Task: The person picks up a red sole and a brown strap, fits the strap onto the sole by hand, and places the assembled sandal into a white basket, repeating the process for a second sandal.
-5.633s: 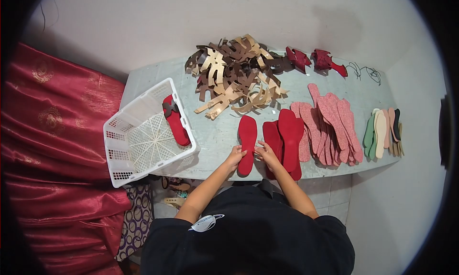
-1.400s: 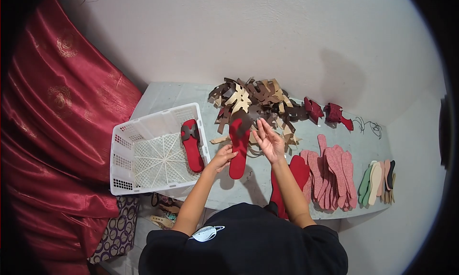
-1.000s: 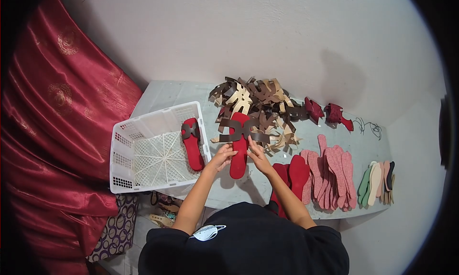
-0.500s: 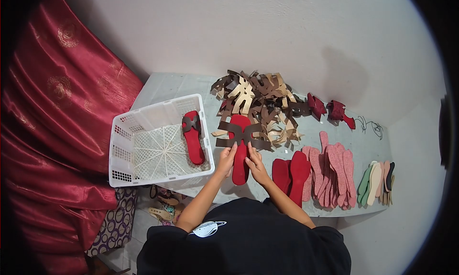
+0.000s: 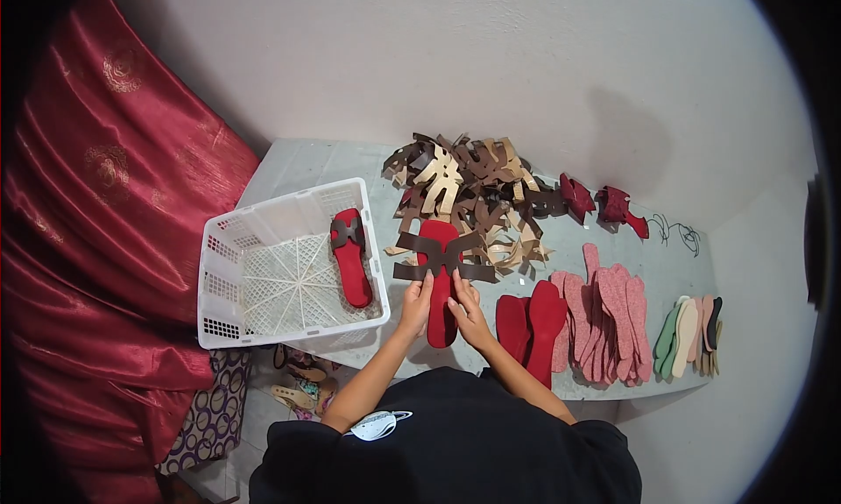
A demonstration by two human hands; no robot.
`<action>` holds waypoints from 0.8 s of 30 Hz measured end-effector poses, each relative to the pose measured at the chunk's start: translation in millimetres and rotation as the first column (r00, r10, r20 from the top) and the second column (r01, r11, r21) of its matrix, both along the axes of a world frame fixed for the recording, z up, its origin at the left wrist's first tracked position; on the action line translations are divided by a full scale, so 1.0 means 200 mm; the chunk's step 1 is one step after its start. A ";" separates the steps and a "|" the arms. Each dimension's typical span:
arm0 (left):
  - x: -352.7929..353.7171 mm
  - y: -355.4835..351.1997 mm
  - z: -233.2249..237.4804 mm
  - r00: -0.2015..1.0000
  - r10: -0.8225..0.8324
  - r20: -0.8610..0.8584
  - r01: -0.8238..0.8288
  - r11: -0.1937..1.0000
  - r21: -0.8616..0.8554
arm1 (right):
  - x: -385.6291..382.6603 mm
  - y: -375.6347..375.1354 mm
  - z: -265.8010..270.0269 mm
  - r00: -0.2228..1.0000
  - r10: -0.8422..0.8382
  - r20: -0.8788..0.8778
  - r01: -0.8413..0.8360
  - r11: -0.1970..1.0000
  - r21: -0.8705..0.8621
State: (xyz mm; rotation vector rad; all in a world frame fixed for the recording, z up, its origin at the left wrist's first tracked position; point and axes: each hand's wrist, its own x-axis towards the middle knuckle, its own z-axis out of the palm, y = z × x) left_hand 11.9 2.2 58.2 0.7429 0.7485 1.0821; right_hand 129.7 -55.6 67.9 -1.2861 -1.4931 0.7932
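Note:
Both hands grip a red sandal sole (image 5: 441, 324) with its toe end pointing away from me. Across its upper half lies a dark brown H-shaped strap (image 5: 441, 255), its arms sticking out past both edges. My left hand (image 5: 415, 307) closes on the left side of the sole, thumb on top near the strap. On the right side my right hand (image 5: 470, 313) holds the same sole, fingers partly hidden beneath. A red sandal (image 5: 352, 267) with a brown strap lies inside the white plastic basket (image 5: 293, 336) to the left.
Behind the sole is a heap of brown and beige straps (image 5: 473, 184). Red soles (image 5: 545, 329), pink soles (image 5: 613, 320) and green and cream soles (image 5: 674, 337) stand to the right. Dark red pieces (image 5: 613, 208) and a black cord (image 5: 679, 232) lie at the back. A red curtain (image 5: 114, 241) hangs left.
The sole and strap have come slightly lower in view, toward me, and the strap's arms now slant more. Both hands keep hold. The view has shifted a little.

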 end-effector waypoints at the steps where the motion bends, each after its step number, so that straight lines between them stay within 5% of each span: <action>1: 0.00 0.00 0.00 1.000 -0.012 -0.009 0.012 1.000 0.005 | 0.00 0.00 0.00 1.000 -0.005 0.002 0.005 1.000 -0.007; 17: 0.02 -0.04 0.09 0.991 0.127 -0.043 -0.126 0.992 0.029 | 0.01 -0.04 -0.02 0.998 0.052 -0.029 -0.055 0.991 -0.125; 24: 0.07 -0.07 0.08 0.982 0.182 -0.051 -0.188 0.971 -0.149 | -0.01 -0.07 -0.02 0.997 0.055 0.051 -0.051 0.996 -0.077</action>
